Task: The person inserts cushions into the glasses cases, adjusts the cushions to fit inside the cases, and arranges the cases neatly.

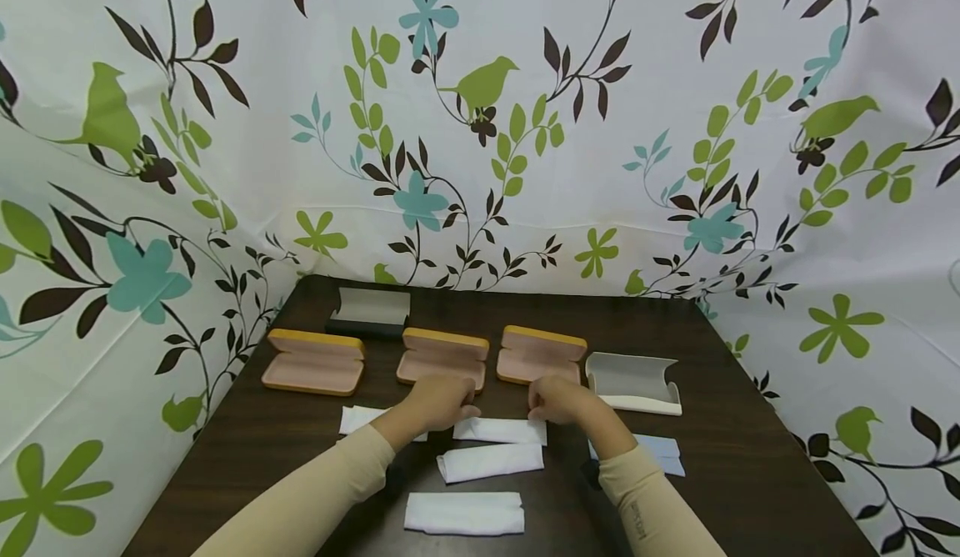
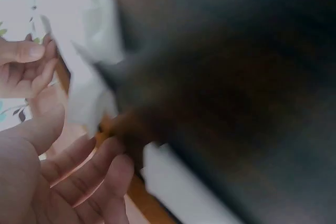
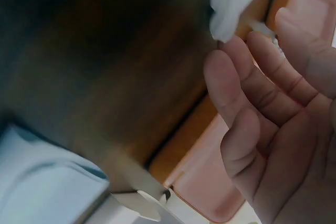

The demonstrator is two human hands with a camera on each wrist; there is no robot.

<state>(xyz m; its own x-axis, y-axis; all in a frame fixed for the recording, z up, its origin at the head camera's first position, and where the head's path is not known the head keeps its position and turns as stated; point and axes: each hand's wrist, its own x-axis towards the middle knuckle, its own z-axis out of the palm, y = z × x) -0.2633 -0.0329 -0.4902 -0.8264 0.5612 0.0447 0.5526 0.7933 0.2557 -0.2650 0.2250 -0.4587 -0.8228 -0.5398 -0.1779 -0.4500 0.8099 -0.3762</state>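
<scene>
My left hand (image 1: 438, 403) and right hand (image 1: 558, 400) reach over the table at either side of a folded white cloth (image 1: 500, 432). In the left wrist view, the left hand's fingers (image 2: 86, 174) are loosely bent, with the thumb apart from them. White cloth (image 2: 92, 77) lies just past its fingertips. The right wrist view has the right hand's fingers (image 3: 268, 80) loosely bent, thumb apart, fingertips by the white cloth's end (image 3: 226, 9). Whether they touch it I cannot tell. Behind the hands, two orange eyeglass cases (image 1: 442, 344) (image 1: 542, 344) stand with lids up, pink inside.
Another orange case (image 1: 313, 365) stands open at left, a black case (image 1: 367, 328) behind it. A white case (image 1: 633, 383) is open at right. More folded white cloths (image 1: 491, 462) (image 1: 465, 514) (image 1: 363, 418) and a light blue cloth (image 1: 660, 453) lie on the dark table (image 1: 720, 490).
</scene>
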